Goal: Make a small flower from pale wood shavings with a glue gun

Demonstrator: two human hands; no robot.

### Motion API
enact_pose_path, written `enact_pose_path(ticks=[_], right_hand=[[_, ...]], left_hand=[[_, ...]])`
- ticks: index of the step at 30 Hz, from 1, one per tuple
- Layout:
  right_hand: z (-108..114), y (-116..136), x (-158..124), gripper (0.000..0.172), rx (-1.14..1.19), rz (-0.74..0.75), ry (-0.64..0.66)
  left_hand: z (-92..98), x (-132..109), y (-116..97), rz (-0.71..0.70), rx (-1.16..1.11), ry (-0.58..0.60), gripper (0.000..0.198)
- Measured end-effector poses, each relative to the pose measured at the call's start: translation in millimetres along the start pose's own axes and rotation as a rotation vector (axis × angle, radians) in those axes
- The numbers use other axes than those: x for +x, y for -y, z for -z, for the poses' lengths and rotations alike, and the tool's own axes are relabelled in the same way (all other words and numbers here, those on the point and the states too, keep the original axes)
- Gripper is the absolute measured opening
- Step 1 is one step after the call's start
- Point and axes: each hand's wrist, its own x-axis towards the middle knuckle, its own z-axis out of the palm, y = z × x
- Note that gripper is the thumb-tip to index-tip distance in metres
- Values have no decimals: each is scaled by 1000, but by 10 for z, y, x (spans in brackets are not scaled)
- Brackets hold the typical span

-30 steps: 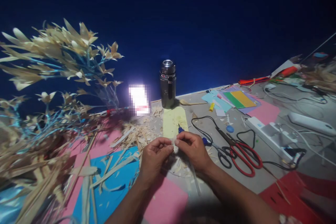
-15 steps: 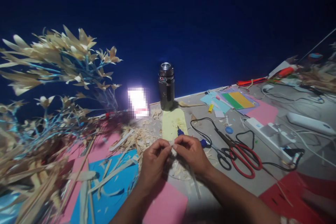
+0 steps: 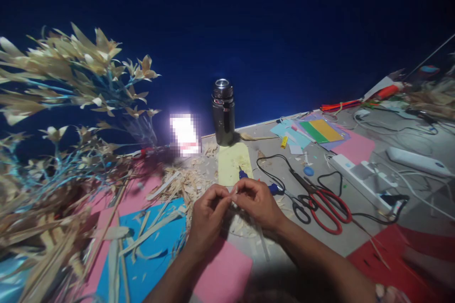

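My left hand (image 3: 207, 216) and my right hand (image 3: 259, 202) meet at the middle of the table, fingertips pinched together on a small pale strip of dried leaf (image 3: 233, 195). A long pale strip (image 3: 262, 242) runs down from under the right hand. Just behind the hands lie a blue-tipped glue gun (image 3: 273, 188) and a yellow sheet (image 3: 233, 163). Pale shavings (image 3: 188, 181) are heaped to the left of the hands.
Red-handled scissors (image 3: 325, 203) and black scissors (image 3: 296, 206) lie to the right among black cables. A metal flask (image 3: 222, 112) stands at the back. Dried-leaf branches with blue stems (image 3: 74, 85) crowd the left. A white power strip (image 3: 362, 176) and coloured sheets (image 3: 320, 131) sit far right.
Both hands stay pinched on the small strip, fingers shifting slightly. The view has drifted a little; nothing else on the table moved.
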Motion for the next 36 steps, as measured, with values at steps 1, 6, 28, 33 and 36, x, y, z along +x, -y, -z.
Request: enact_pose_path(ticks=[1, 6, 28, 33, 36], right_hand=[[-1, 3, 2, 15, 10, 1, -3], [8, 0, 1, 16, 34, -9, -33], [92, -114, 60, 18, 256, -136, 57], [78, -163, 82, 25, 377, -196, 32], [92, -180, 120, 29, 442, -202, -19]], left_hand=[[0, 0, 1, -7, 4, -6, 14], [11, 1, 18, 80, -87, 11, 12], [39, -3, 168, 103, -189, 231, 30], [48, 23, 182, 136, -288, 234, 30], [45, 30, 182, 194, -443, 265, 30]])
